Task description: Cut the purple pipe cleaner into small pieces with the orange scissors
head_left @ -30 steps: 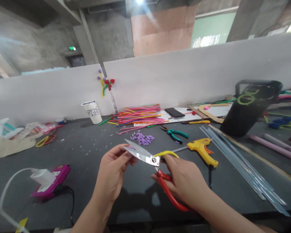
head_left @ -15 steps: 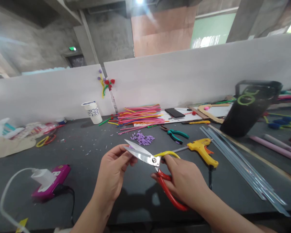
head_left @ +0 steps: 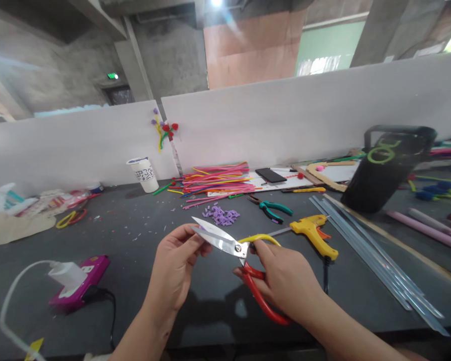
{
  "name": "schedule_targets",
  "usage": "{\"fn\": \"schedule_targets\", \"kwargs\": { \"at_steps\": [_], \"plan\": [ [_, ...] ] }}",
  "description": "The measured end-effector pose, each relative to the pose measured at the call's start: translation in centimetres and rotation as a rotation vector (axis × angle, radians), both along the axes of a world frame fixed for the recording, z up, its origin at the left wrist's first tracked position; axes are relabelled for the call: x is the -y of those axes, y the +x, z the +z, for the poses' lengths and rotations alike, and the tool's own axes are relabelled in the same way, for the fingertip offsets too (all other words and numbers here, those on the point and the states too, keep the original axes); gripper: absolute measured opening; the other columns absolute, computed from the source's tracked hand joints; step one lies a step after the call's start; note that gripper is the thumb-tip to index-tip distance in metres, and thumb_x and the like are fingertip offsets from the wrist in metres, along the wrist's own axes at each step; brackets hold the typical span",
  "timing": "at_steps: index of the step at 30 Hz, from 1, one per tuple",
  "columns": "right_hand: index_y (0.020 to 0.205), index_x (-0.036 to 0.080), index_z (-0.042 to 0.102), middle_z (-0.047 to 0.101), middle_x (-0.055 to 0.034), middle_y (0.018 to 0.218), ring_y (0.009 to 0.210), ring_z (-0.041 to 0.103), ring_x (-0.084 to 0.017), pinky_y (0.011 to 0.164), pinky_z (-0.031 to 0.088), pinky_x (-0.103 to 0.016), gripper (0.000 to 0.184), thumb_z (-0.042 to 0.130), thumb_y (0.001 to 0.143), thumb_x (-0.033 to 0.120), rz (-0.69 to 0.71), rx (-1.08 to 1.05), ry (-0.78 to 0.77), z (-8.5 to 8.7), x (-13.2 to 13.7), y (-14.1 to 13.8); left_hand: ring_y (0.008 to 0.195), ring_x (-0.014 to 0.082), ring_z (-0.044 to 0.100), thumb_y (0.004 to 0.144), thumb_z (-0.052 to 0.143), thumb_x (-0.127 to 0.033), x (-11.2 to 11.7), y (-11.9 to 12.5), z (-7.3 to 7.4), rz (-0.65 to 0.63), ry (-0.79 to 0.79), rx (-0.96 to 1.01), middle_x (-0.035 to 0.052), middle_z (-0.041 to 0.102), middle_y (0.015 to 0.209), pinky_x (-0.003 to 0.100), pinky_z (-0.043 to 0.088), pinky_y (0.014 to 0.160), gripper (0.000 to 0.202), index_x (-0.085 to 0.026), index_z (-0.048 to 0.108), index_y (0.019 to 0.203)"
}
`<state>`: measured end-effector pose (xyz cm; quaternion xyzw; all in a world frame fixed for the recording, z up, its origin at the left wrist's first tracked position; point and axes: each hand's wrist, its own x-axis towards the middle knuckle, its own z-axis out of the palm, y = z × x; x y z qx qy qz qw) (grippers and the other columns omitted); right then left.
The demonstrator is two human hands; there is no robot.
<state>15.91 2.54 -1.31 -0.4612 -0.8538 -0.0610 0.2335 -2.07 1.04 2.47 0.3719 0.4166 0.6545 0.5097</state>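
Observation:
My right hand [head_left: 281, 276] grips the scissors [head_left: 225, 244] by their red and yellow handles. The blades point left and stand slightly apart. My left hand [head_left: 176, 268] is closed in a pinch at the blade tips, and a small purple piece [head_left: 202, 228] shows there between the blades. Most of that piece is hidden by fingers and steel. Just beyond the blades lies a pile of short purple pieces [head_left: 221, 214], cut-up lengths of what looks like pipe cleaner.
Behind the pile lie many pink and red pipe cleaners [head_left: 218, 178]. To the right are pliers [head_left: 272, 208], a yellow glue gun [head_left: 315, 235], clear glue sticks [head_left: 376, 255] and a black bottle [head_left: 387, 170]. A purple power strip [head_left: 80, 286] with a white plug sits left; a paper cup [head_left: 145, 175] stands behind.
The scissor blades have closed slightly around the purple piece. Both hands stay in nearly the same place.

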Motion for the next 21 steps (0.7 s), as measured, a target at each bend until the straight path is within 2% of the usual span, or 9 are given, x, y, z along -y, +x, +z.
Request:
{"fn": "schedule_targets", "kwargs": {
  "at_steps": [21],
  "plan": [
    [0.075, 0.017, 0.049, 0.061, -0.0037, 0.061, 0.053, 0.058, -0.018, 0.049, 0.031, -0.026, 0.037, 0.038, 0.082, 0.051, 0.024, -0.030, 0.032, -0.19, 0.15, -0.22, 0.048, 0.0058, 0.051, 0.062, 0.067, -0.013, 0.23, -0.04, 0.48, -0.005, -0.027, 0.013, -0.0016, 0.057, 0.053, 0.014, 0.039, 0.046, 0.005, -0.012, 0.063, 0.063]
  ]
}}
